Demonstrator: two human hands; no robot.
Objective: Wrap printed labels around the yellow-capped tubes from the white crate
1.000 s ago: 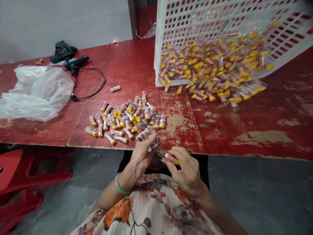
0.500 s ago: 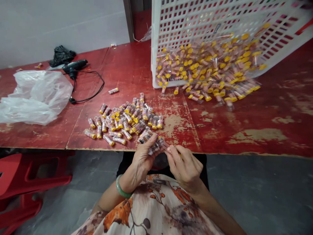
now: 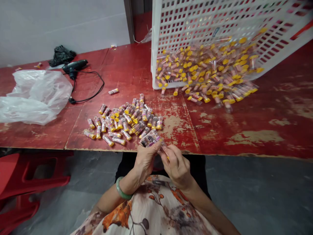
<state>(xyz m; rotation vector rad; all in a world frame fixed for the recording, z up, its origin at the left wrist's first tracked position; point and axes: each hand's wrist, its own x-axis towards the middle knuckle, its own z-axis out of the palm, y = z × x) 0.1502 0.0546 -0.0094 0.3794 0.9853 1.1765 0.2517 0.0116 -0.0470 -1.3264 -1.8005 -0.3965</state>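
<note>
In the head view, my left hand (image 3: 144,161) is closed around a bunch of printed clear plastic sleeves (image 3: 149,138) at the table's front edge, with the thumb on top. My right hand (image 3: 178,166) pinches a small clear tube (image 3: 165,150) with pinkish contents against the sleeves; a bit of yellow shows by its fingertips. How far the tube sits inside a sleeve is hidden by the fingers. Just beyond my left hand lies a pile of small yellow-capped tubes in printed sleeves (image 3: 126,120).
A white plastic basket (image 3: 154,65) lies on its side at the back right, with many yellow-capped tubes (image 3: 195,73) spilling out. To the left are a crumpled clear bag (image 3: 39,94), a black heat gun (image 3: 73,68) with a cord, and a black bag (image 3: 61,55). Red stools (image 3: 46,182) stand below.
My right hand has moved left, closer to my left hand, bringing the tube against the sleeves. The left thumb has shifted lower, and more of the sleeves shows.
</note>
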